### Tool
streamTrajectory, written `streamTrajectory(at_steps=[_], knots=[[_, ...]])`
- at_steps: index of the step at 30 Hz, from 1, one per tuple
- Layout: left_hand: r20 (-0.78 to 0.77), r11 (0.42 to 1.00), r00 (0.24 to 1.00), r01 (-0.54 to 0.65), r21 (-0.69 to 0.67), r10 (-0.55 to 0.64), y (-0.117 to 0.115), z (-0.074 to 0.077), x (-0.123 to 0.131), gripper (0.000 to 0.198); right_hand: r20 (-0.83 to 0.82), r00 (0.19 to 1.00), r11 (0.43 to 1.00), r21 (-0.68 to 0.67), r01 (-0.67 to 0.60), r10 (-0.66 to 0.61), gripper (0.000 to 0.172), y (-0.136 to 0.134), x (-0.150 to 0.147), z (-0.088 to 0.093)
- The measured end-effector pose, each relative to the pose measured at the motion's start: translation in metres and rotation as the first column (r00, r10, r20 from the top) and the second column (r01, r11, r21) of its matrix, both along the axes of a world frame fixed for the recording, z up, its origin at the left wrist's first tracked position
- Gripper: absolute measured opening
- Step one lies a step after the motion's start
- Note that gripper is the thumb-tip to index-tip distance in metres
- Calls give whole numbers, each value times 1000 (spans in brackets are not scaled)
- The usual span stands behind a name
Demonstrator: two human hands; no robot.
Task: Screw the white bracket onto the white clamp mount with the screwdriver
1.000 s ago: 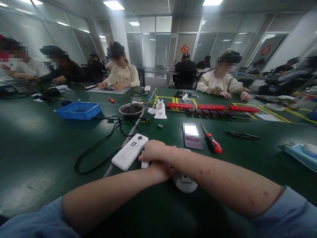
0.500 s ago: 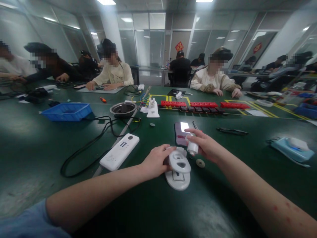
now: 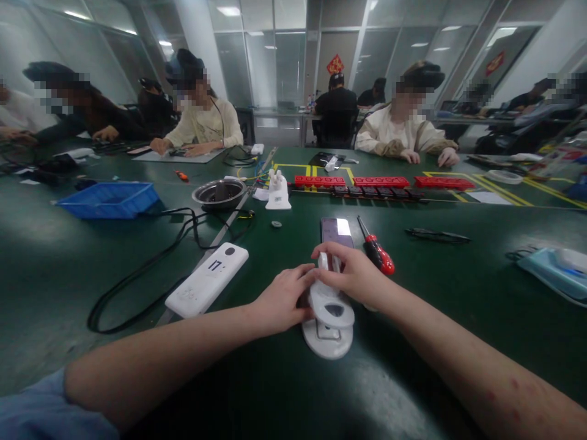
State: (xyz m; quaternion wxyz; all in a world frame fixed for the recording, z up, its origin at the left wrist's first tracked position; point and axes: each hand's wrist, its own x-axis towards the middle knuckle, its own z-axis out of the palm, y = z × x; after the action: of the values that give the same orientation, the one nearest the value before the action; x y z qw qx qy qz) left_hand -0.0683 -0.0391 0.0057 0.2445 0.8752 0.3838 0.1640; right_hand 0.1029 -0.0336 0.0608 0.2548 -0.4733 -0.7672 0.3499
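Note:
A white plastic stand (image 3: 328, 321) with a round base and a ring-shaped top stands on the green table in front of me. My left hand (image 3: 282, 298) grips its left side, fingers curled against it. My right hand (image 3: 354, 274) is closed on a small white cylindrical part (image 3: 323, 261) and holds it at the back of the stand's top. A phone (image 3: 336, 230) lies just beyond my hands, and a red-handled screwdriver (image 3: 376, 249) lies right of it.
A white power strip (image 3: 207, 279) with a black cable (image 3: 137, 270) lies to the left. Farther off are a blue tray (image 3: 108, 199), a metal bowl (image 3: 218, 194), a second white stand (image 3: 277, 192), red blocks (image 3: 380, 181) and black tweezers (image 3: 436, 234). Several people sit around the table.
My right hand came off the power strip with the small white part, swung right past the phone, then brought it onto the stand's top. My left hand took hold of the stand.

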Motion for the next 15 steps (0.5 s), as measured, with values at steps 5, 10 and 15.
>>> streamTrajectory(at_steps=[5, 10, 15], knots=[[3, 1000, 1000, 4, -3, -4, 0, -3, 0, 62, 38, 998, 981, 187, -53, 46, 21, -4, 3, -4], [-15, 1000, 1000, -8, 15, 9, 1, -4, 1, 64, -120, 983, 971, 212, -115, 142, 33, 6, 11, -5], [-12, 1000, 1000, 5, 25, -5, 0, -1, 2, 63, -66, 993, 980, 181, -83, 96, 22, 10, 1, -4]])
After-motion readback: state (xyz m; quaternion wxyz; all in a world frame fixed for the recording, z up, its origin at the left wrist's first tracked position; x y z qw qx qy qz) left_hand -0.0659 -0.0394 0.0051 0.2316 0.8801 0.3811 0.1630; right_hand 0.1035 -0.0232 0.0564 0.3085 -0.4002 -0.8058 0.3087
